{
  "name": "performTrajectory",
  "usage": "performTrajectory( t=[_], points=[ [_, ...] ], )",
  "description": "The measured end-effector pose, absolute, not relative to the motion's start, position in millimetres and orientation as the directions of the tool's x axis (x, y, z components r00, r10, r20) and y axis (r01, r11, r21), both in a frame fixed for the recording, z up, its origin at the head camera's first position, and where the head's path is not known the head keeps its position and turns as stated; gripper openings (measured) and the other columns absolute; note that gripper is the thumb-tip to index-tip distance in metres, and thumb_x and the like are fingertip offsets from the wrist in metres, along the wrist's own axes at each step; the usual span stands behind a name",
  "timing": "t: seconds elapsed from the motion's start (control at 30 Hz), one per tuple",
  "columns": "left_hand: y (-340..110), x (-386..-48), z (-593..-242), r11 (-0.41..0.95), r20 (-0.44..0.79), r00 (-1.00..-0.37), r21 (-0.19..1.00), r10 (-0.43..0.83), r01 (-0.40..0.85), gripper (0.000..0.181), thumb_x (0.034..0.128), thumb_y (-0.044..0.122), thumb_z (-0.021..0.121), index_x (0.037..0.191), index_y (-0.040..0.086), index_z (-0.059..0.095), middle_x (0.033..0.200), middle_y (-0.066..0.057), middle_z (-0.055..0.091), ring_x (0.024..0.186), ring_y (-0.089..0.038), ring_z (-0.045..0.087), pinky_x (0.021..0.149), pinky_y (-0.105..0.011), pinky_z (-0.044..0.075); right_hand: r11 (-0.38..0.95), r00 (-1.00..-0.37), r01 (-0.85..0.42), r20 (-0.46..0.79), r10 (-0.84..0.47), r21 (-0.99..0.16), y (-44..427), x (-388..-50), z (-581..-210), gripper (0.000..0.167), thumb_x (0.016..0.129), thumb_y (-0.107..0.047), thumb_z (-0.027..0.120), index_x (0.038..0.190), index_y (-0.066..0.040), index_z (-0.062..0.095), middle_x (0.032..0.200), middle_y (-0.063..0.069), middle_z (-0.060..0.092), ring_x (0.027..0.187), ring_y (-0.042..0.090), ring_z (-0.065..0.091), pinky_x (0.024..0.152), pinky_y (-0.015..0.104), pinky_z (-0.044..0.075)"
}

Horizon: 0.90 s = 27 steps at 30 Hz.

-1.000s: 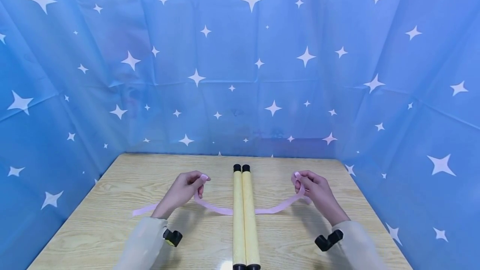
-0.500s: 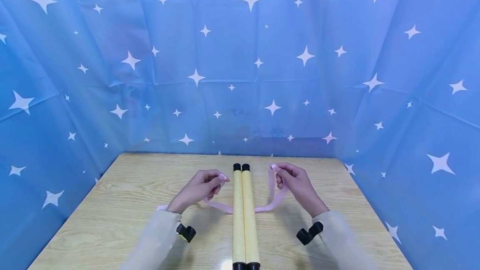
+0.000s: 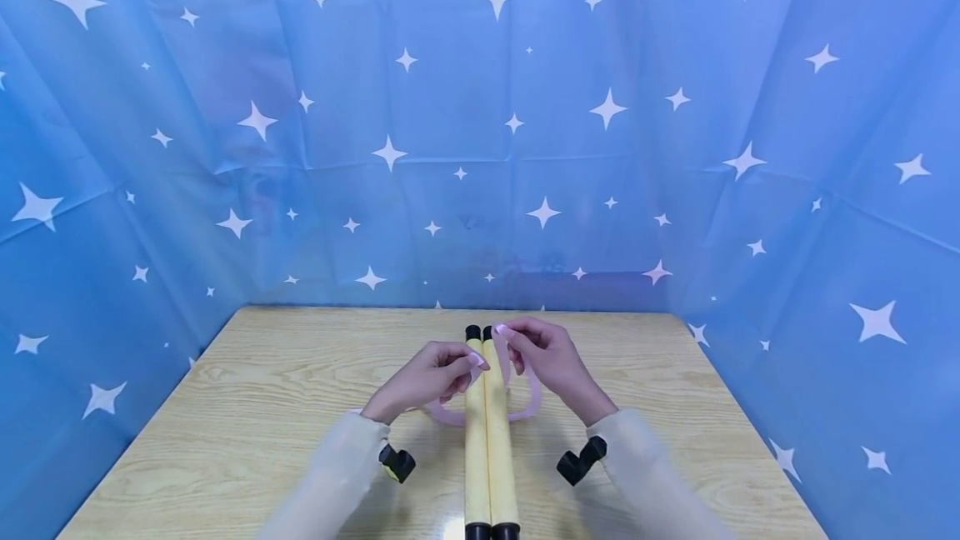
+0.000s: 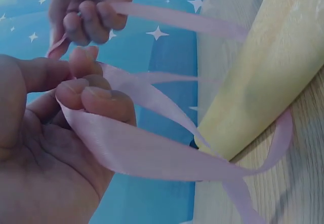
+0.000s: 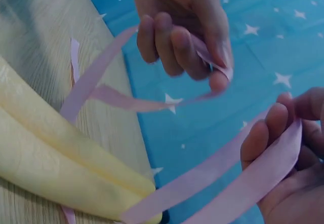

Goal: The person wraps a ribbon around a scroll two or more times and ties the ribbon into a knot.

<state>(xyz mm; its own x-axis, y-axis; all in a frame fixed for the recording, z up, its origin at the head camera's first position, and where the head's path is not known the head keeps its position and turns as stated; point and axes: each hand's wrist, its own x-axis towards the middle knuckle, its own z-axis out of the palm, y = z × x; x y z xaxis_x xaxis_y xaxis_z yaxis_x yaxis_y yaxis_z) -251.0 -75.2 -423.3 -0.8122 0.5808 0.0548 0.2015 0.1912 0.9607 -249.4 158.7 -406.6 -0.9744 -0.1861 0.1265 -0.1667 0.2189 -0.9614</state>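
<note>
Two yellow rolls (image 3: 491, 448) with black ends lie side by side on the table, pointing away from me. A pink ribbon (image 3: 527, 408) passes beneath them and rises on both sides. My left hand (image 3: 429, 375) pinches one side of the ribbon between thumb and finger, above the left roll. Just right of it, my right hand (image 3: 546, 357) pinches the other side near the rolls' far ends. In the left wrist view, the ribbon (image 4: 147, 150) loops down from the left fingers toward the roll (image 4: 263, 72). The right wrist view shows both hands close together but apart.
The wood-grain table (image 3: 300, 373) ends at a blue curtain (image 3: 465, 148) with white stars, which also runs along both sides. A small black camera sits on the left wrist (image 3: 397, 462) and another on the right wrist (image 3: 582, 461).
Both hands have moved inward from either side of the rolls to above them, bringing the pinched ribbon parts close together. The rolls have stayed in place.
</note>
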Motion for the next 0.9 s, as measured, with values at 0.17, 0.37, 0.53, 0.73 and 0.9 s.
performTrajectory(
  t=[0.17,0.37,0.53,0.73,0.9],
  points=[
    [-67,-252,-425,0.171,0.083,-0.788,0.957,0.61,0.233,0.028,0.1105,0.022,0.048,0.109,0.006,0.071,0.07,-0.003,0.052,0.052,-0.012,0.04,0.05,-0.022,0.037,0.222,-0.951,-0.23,0.17,-0.259,-0.948,149,-245,-407,0.023,0.103,-0.03,0.064,0.112,-0.011,0.074,0.078,0.007,0.064,0.065,0.016,0.058,0.063,0.03,0.053],
    [-65,-252,-426,0.187,0.081,-0.786,0.952,0.614,0.244,0.033,0.1078,0.028,0.054,0.106,-0.002,0.066,0.074,-0.001,0.052,0.055,-0.012,0.043,0.052,-0.022,0.038,0.265,-0.919,-0.284,0.183,-0.348,-0.921,146,-235,-408,0.022,0.102,-0.034,0.064,0.112,-0.018,0.075,0.076,0.012,0.063,0.06,0.012,0.053,0.057,0.024,0.046],
    [-64,-252,-429,0.188,0.051,-0.814,0.963,0.579,0.194,0.043,0.1044,0.038,0.06,0.105,-0.005,0.065,0.069,0.001,0.048,0.056,-0.013,0.042,0.055,-0.024,0.038,0.341,-0.906,-0.325,0.188,-0.379,-0.882,149,-232,-412,0.025,0.103,-0.03,0.063,0.125,-0.022,0.073,0.078,0.018,0.068,0.059,0.014,0.055,0.055,0.025,0.048],
    [-62,-253,-433,0.131,0.053,-0.87,0.982,0.489,0.133,0.049,0.1025,0.045,0.061,0.098,-0.004,0.068,0.063,0.001,0.049,0.055,-0.013,0.044,0.055,-0.025,0.04,0.389,-0.86,-0.395,0.187,-0.474,-0.832,152,-233,-416,0.039,0.104,-0.026,0.062,0.142,-0.022,0.061,0.076,0.003,0.073,0.062,0.019,0.066,0.061,0.033,0.058],
    [-62,-254,-432,0.104,0.098,-0.865,0.98,0.492,0.17,0.042,0.1054,0.035,0.059,0.093,-0.004,0.067,0.066,0.0,0.053,0.055,-0.013,0.044,0.054,-0.023,0.039,0.378,-0.826,-0.382,0.128,-0.548,-0.843,155,-235,-413,0.041,0.107,-0.025,0.056,0.148,-0.019,0.052,0.085,0.007,0.076,0.066,0.022,0.07,0.066,0.045,0.061]
  ],
)
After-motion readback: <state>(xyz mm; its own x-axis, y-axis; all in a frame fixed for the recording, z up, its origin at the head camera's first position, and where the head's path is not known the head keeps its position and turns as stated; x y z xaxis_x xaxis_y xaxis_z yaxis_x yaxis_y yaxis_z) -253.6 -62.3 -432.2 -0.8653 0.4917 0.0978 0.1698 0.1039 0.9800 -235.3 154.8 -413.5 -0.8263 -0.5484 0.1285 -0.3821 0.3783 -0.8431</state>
